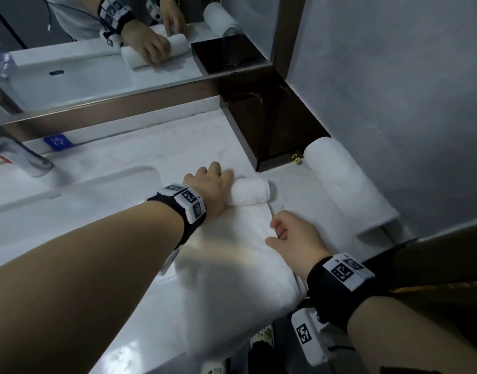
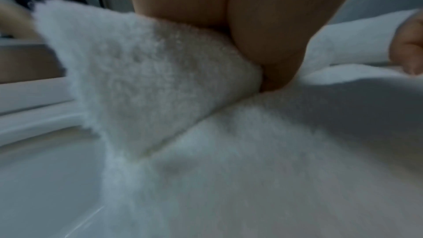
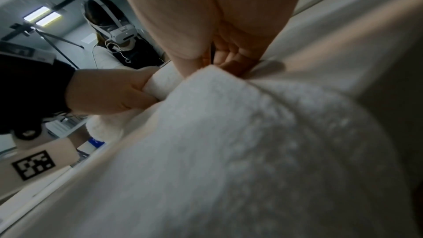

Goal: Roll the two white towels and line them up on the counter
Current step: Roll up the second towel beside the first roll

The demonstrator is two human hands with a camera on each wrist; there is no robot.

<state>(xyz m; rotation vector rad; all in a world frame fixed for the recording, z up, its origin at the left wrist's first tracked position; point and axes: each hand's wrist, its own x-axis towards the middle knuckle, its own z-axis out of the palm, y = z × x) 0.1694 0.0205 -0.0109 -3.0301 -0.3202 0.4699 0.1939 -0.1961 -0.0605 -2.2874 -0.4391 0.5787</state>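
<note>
Rolling of the second towel [image 1: 232,255] is under way, by my judgement, with one finished roll already parked at the right of the frame. Findings run left to right in the head view.

Far left: a chrome tap [image 1: 13,155] and the sink basin [image 1: 69,190], set into the pale worktop [image 1: 151,155].

Left of centre: the left hand [image 1: 213,184] is curled over the near-left end of the started roll [image 1: 252,192], fingers wrapped on it; the left wrist view shows the thumb [image 2: 274,57] pressed into the crease where roll meets flat cloth.

Centre: the roll's long axis runs left to right across the frame, roughly square to the flat remainder of the towel, which stretches from the roll toward the lower edge of the frame and hangs over the front lip of the worktop.

Right of centre: the right hand [image 1: 291,233] sits on the flat cloth just below the roll's right end, not on the roll itself. Its fingers are curled and, in the right wrist view, appear to pinch a raised fold of towel [image 3: 217,79].

Upper centre-right: a dark wooden box [image 1: 272,125] against the mirror.

Far right: the rolled towel [image 1: 348,184] lies along the wall, axis running from upper left to lower right, well apart from both hands.

Assessment: the left hand is nearer the roll; the roll must travel down-frame along the flat length, so the right end needs matching support or the roll will likely skew.
</note>
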